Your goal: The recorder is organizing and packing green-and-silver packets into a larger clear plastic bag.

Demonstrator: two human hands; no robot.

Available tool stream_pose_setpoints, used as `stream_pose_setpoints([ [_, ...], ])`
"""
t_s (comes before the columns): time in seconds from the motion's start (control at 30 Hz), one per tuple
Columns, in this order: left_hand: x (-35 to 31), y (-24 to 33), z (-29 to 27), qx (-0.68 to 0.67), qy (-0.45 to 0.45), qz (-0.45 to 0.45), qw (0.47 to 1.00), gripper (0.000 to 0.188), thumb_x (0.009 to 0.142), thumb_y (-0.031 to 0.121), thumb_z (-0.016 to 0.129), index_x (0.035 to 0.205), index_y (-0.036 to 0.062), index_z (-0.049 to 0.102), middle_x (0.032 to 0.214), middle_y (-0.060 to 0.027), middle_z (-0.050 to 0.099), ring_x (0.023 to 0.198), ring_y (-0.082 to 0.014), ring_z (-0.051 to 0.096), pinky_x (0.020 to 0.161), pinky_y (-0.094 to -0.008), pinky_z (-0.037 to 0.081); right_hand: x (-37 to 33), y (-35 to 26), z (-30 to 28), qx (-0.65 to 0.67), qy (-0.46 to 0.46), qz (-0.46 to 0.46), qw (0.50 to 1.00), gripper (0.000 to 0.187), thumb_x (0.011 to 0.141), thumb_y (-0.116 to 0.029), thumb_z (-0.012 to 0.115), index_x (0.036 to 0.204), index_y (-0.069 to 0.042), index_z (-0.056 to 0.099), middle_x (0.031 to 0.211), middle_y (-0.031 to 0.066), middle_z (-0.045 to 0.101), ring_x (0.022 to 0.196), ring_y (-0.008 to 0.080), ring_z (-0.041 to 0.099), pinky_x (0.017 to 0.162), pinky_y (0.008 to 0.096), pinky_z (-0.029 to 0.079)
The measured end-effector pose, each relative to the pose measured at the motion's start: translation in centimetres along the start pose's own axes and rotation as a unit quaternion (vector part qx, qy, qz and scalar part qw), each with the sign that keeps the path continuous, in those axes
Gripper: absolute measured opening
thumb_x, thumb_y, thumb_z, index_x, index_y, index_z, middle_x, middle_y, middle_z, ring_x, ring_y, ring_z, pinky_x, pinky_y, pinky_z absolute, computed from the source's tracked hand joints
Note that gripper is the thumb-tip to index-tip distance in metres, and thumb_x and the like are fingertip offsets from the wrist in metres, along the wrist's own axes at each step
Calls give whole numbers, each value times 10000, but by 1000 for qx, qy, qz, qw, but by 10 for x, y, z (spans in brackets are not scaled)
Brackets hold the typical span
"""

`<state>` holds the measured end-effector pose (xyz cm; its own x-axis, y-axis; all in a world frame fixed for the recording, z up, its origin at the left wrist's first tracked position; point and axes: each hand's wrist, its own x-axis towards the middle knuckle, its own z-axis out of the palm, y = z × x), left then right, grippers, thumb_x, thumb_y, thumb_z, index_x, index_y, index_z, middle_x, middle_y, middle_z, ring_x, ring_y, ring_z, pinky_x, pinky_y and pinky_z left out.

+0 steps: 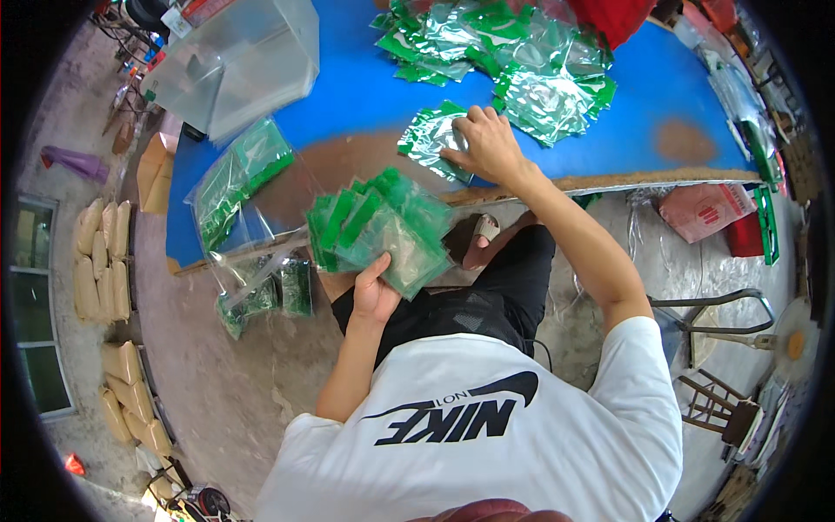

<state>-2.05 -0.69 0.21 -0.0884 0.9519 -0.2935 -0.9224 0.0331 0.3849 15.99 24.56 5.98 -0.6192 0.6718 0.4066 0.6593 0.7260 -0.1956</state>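
Note:
My left hand [377,291] grips a fanned stack of green-and-clear plastic bags [383,222], thumb on top, just off the table's near edge. Out to the right, my right hand [491,146] has its thumb and fingers curled onto a small bunch of similar bags [428,141] lying on the blue table [365,78]. The undersides of its fingertips are partly hidden. Beyond it spreads a large loose heap of shiny green-and-clear bags [548,96].
A large clear plastic bag with green bags inside [243,178] lies at the table's left, near a translucent bin [252,70]. More filled bags [261,291] are below the edge. A metal-framed chair [718,317] stands at right. Tan sacks [104,261] are stacked at far left.

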Motion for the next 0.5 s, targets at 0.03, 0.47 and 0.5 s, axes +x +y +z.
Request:
stream_pose_setpoints([
  [0.03,0,0,1,3,-5,-2,1000,515,902,57,662,1381,19,478,1362,-109,556,1293,-276,511,1145,-461,371,2,-3,-2,19,1,10,1000,445,780,-428,767,991,-52,657,992,141,596,985,332,580,819,467,473],
  [0.47,-11,3,3,-74,-48,-21,996,509,916,63,661,1389,32,477,1366,-100,562,1296,-269,515,1144,-464,374,-37,-51,-7,40,27,21,999,268,912,-256,649,1068,-39,640,1090,152,578,993,328,532,840,434,445],
  [0.5,-10,3,4,-75,-47,-21,996,509,916,63,661,1389,32,477,1366,-100,562,1296,-269,515,1144,-464,374,-41,-53,-7,47,13,12,999,236,911,-205,640,1083,-43,645,1100,148,581,991,327,533,836,430,449],
])
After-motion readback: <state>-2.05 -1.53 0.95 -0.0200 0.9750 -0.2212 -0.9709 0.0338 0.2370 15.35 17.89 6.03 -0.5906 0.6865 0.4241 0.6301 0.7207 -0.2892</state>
